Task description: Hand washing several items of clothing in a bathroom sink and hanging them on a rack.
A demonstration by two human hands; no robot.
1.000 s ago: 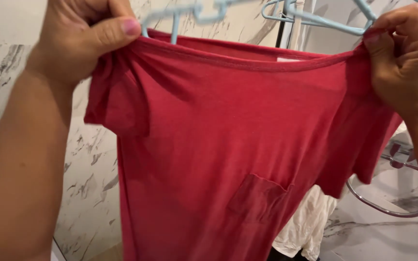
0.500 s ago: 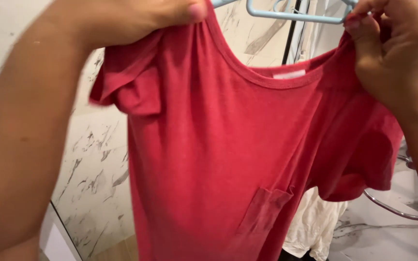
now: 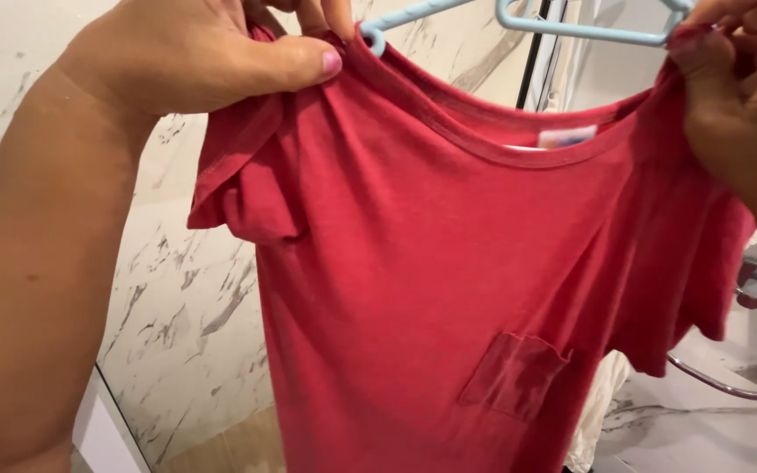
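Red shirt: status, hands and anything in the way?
Left hand and right hand each pinch a shoulder of the red shirt. Blue hanger at the neckline. Nothing in the way.

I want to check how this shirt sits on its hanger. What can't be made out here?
- Head view: the light blue hanger has its hook cut off by the top edge.
- The red shirt has its hem cut off by the bottom edge.
- The right hand runs past the right edge; its fingers are partly hidden.
- The white garment is mostly hidden behind the shirt.

Red shirt on pale-blue hanger
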